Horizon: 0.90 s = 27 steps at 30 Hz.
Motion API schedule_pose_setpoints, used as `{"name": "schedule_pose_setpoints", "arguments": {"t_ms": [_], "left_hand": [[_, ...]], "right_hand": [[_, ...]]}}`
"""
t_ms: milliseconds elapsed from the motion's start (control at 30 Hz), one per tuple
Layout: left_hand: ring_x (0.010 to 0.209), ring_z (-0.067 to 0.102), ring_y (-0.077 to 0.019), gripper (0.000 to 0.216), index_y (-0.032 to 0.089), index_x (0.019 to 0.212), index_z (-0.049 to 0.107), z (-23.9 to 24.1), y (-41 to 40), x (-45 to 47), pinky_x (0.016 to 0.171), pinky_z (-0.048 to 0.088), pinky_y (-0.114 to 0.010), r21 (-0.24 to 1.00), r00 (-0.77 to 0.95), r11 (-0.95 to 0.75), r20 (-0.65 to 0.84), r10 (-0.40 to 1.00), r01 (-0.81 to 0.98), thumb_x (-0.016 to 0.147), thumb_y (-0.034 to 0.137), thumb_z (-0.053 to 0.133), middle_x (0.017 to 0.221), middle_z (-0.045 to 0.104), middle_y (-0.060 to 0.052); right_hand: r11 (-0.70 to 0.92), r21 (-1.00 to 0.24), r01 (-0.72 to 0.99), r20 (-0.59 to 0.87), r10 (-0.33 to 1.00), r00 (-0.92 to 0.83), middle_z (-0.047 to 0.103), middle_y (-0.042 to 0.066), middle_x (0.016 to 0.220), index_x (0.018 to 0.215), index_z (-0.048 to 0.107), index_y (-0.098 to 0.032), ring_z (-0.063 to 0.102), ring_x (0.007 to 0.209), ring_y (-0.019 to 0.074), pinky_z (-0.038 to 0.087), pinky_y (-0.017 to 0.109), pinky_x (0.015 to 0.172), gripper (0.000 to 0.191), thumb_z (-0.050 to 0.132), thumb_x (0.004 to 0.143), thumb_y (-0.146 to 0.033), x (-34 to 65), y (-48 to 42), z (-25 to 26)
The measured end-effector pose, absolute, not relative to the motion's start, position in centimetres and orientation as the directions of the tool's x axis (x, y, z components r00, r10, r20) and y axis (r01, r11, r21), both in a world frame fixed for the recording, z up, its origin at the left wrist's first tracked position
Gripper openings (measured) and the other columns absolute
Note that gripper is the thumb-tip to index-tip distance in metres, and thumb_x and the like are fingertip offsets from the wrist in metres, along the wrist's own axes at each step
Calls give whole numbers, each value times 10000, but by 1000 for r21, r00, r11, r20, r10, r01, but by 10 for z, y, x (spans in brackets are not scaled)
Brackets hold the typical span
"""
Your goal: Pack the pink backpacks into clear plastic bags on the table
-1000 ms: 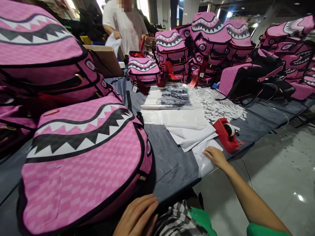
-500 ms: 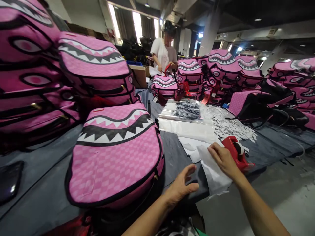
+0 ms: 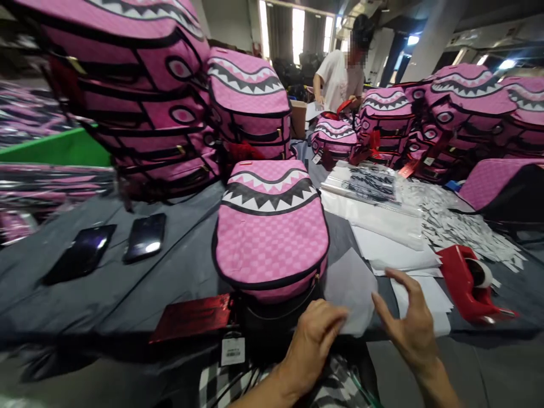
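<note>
Left hand (image 3: 312,337) pinching a thin white sheet (image 3: 351,292) at the near table edge; right hand (image 3: 410,326) beside it, fingers spread, holding nothing. Just beyond: pink backpack (image 3: 270,226) (shark-mouth print), red tape dispenser (image 3: 467,283), two phones (image 3: 114,243). Far end: a person (image 3: 340,76) among stacked backpacks.

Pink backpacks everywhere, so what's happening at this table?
A person's left hand pinches a thin white sheet of paper beside a pink checkered backpack with a shark-tooth mouth lying on the grey-covered table. Their right hand hovers open near a red tape dispenser. Another person in white works farther back.
</note>
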<state>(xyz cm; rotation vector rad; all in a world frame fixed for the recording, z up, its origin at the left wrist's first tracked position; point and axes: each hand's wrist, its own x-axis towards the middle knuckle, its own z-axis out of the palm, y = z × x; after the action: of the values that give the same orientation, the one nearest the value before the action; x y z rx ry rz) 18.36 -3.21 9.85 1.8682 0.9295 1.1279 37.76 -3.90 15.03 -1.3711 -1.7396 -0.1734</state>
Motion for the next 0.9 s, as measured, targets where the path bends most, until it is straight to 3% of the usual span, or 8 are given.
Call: {"name": "schedule_pose_setpoints", "arguments": {"t_ms": [67, 133, 267, 433, 533, 633, 767, 900], "left_hand": [[716, 535, -158, 301, 174, 1014, 682, 106, -39, 168, 670, 407, -293, 530, 499, -763, 580, 644, 370, 1057, 280, 404, 758, 632, -24], [727, 532, -158, 242, 159, 1000, 648, 112, -45, 151, 669, 413, -299, 341, 555, -837, 632, 541, 428, 1045, 249, 428, 772, 627, -22], [898, 585, -188, 226, 184, 1026, 633, 117, -58, 112, 743, 470, -307, 487, 463, -730, 567, 682, 479, 1033, 243, 415, 944, 640, -76], [864, 619, -183, 273, 225, 993, 646, 102, -73, 75, 801, 470, -325, 805, 260, -404, 317, 912, 434, 1059, 335, 405, 884, 697, -26], [870, 626, -189, 293, 236, 996, 697, 88, -70, 63, 796, 474, -320, 861, 10, -260, 285, 959, 438, 1044, 398, 458, 897, 718, -21], [853, 617, -208, 338, 231, 881, 719, 81, -54, 51, 796, 466, -338, 870, -221, -155, 285, 933, 468, 962, 532, 587, 830, 711, -14], [801, 587, -202, 397, 220, 782, 694, 78, -26, 39, 785, 428, -348, 810, -271, -162, 366, 890, 563, 918, 587, 626, 763, 673, 2], [785, 575, -197, 305, 215, 819, 668, 76, -13, 37, 753, 429, -337, 739, -288, -193, 470, 834, 645, 946, 489, 632, 764, 646, 6]], "right_hand": [[659, -179, 731, 644, 640, -419, 651, 164, 1279, 1374, 512, -150, 616, 1216, 280, 472, 468, 1097, 528, 682, 937, -392, 375, -42, 159], [835, -189, 517, 496, 535, -684, 721, 108, 1108, 1381, 509, -145, 686, 1076, 237, 381, 502, 1186, 539, 651, 956, -445, 367, -40, 154], [847, -359, 391, 502, 529, -684, 612, -70, 642, 1023, 598, -211, 599, 519, 111, 538, 399, 1032, 108, 574, 1014, -316, 351, -30, 122], [841, -360, 404, 522, 541, -659, 643, -40, 667, 949, 580, -225, 631, 556, 128, 591, 338, 851, 172, 525, 1047, -356, 329, -18, 108], [811, -374, 449, 507, 584, -634, 653, -10, 698, 928, 593, -222, 643, 570, 116, 514, 210, 560, 255, 431, 1082, -345, 307, -15, 113], [789, -367, 492, 513, 613, -601, 627, -15, 673, 880, 593, -209, 615, 517, 94, 442, 188, 485, 289, 420, 1088, -312, 288, -14, 115], [787, -206, 582, 580, 577, -575, 648, -21, 673, 1161, 625, -163, 608, 498, 98, 430, 209, 500, 224, 434, 1077, -246, 279, -13, 109], [814, 13, 581, 482, 504, -716, 567, -53, 610, 1399, 564, -189, 517, 416, 93, 365, 241, 437, 459, 371, 1004, -58, 278, -10, 99]]}}
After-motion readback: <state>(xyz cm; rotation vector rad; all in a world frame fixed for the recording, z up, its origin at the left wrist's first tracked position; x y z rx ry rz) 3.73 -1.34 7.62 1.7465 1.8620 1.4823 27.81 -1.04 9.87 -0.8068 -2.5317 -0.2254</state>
